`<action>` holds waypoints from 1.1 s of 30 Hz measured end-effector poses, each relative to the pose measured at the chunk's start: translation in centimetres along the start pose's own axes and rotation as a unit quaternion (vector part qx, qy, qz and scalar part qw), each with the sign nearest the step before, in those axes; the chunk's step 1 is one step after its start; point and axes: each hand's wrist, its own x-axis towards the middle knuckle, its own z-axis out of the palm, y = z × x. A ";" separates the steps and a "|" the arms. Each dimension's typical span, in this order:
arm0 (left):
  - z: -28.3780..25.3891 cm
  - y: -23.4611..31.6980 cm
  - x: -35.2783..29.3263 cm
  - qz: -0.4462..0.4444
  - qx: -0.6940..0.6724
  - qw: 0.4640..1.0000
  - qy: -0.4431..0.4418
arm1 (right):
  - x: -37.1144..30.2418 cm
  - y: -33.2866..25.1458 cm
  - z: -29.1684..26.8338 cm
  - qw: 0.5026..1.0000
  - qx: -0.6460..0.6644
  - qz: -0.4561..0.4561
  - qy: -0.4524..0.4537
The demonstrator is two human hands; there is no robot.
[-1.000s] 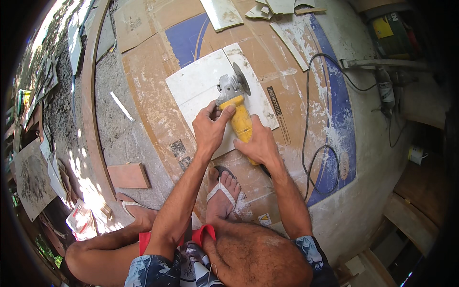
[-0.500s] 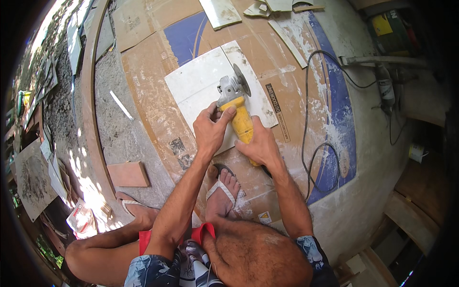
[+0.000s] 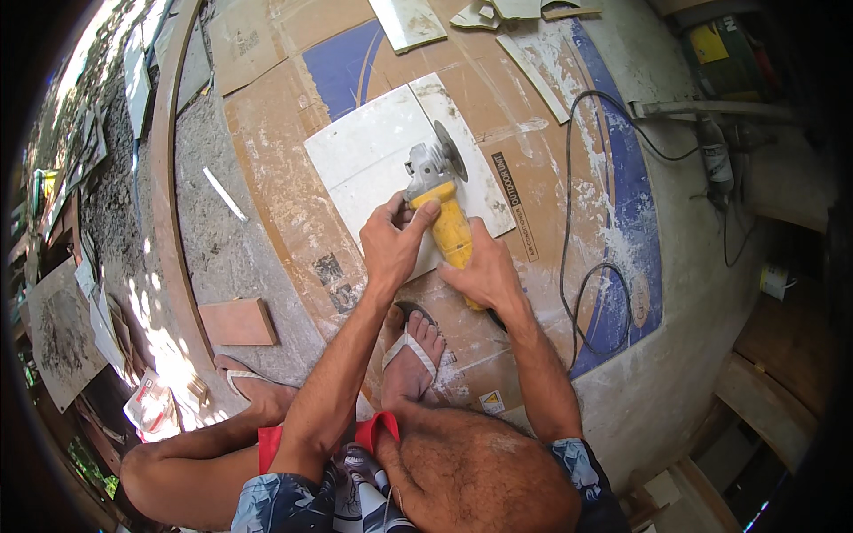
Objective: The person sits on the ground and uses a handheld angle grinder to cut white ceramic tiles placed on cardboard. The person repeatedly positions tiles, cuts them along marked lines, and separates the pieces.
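A yellow angle grinder with a grey metal head is held over a white tile. Its dark cutting disc stands on edge by a line that runs across the tile. My left hand is closed on the front of the grinder's body, thumb on top, just behind the head. Further back, my right hand wraps round the rear of the body. Whether the disc touches the tile or spins, I cannot make out. The tile lies on flattened cardboard in front of my feet.
A black power cord loops across the cardboard on the right. Tile offcuts and a narrow strip lie at the far side. On the left are a brick-coloured block and a long wooden board. My sandalled foot is close to the tile.
Both hands keep their hold on the grinder and it stays in nearly the same place. The whole view has shifted very slightly.
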 end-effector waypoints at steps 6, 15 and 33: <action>0.2 -0.3 -0.4 -0.002 0.005 1.000 0.001 | -0.5 -0.2 -0.3 1.000 -0.003 -0.003 -0.002; 0.3 -0.5 -0.9 -0.003 -0.003 1.000 0.002 | -1.0 0.2 -0.2 1.000 0.004 0.001 -0.009; 0.6 0.5 -2.7 -0.009 0.004 1.000 -0.012 | -2.4 0.9 -0.3 0.999 -0.012 0.033 -0.010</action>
